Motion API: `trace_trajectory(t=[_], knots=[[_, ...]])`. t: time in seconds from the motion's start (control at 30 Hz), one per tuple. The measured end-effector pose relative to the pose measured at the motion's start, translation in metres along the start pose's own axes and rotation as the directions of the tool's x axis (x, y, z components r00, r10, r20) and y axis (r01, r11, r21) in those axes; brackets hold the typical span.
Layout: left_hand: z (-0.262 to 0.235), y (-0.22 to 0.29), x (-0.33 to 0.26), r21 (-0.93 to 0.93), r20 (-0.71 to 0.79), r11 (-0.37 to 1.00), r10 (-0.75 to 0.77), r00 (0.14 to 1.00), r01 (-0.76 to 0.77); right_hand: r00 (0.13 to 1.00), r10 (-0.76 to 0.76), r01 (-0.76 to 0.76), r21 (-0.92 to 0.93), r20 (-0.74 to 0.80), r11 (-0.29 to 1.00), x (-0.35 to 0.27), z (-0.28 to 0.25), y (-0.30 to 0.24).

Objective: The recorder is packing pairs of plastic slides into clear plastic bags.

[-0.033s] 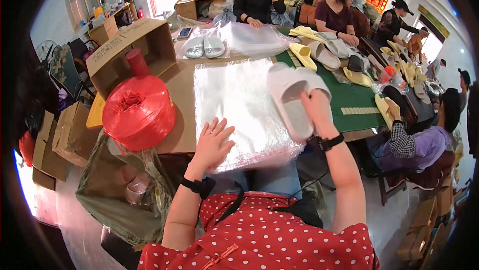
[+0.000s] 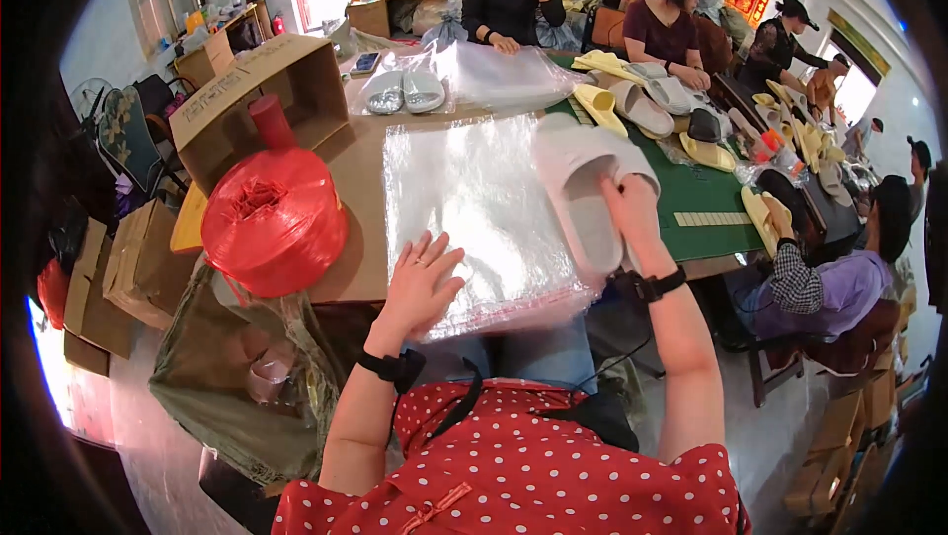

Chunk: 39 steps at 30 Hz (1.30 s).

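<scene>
My left hand (image 2: 423, 283) lies flat, fingers spread, on the near left part of a stack of clear plastic bags (image 2: 464, 189). My right hand (image 2: 634, 219) is closed on the side of a pale grey slide slipper (image 2: 588, 214); its thumb reaches near the strap opening. Behind this slipper a second pale one seems to show, mostly hidden. The slippers are over the right edge of the bag stack, toe end away from me.
A big roll of red plastic twine (image 2: 272, 229) and an open cardboard box (image 2: 257, 90) stand at left. Bagged grey slippers (image 2: 405, 90) lie at the back. Yellow and grey slippers (image 2: 642, 105) cover the green mat (image 2: 681, 194). Co-workers sit around the table.
My right hand and the pale grey slipper have shifted slightly to the right. My left hand has stayed in place on the bags.
</scene>
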<state>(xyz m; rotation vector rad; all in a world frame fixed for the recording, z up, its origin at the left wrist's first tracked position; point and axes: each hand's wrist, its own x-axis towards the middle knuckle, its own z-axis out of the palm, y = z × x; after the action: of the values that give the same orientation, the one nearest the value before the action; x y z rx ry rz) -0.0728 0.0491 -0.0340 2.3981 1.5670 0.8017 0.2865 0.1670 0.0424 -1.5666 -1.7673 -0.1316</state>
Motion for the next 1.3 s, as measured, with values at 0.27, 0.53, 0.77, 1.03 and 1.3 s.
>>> trace_trajectory(t=[0.27,0.53,0.77,1.03,1.3], knots=[[-0.002,0.000,-0.002,0.015,0.002,1.000,0.005,1.000,-0.005,0.982,-0.025,-0.062,0.442,0.188,0.895,-0.044,0.004,-0.100],[0.012,-0.012,-0.003,0.047,0.026,0.999,0.022,0.999,-0.024,0.947,-0.144,0.129,0.070,0.287,0.989,-0.085,0.080,-0.138],[0.001,0.000,0.000,0.080,0.000,0.997,0.014,1.000,-0.014,0.948,-0.099,0.089,0.046,0.304,0.995,-0.070,0.076,-0.097],[0.004,0.000,-0.003,0.091,-0.016,0.996,0.005,1.000,-0.004,0.904,-0.088,-0.012,0.231,0.418,0.973,-0.061,0.046,-0.082],[0.002,0.004,-0.001,0.054,-0.019,0.999,0.007,1.000,-0.006,0.778,-0.303,0.099,0.368,0.550,0.924,-0.073,0.017,-0.080]])
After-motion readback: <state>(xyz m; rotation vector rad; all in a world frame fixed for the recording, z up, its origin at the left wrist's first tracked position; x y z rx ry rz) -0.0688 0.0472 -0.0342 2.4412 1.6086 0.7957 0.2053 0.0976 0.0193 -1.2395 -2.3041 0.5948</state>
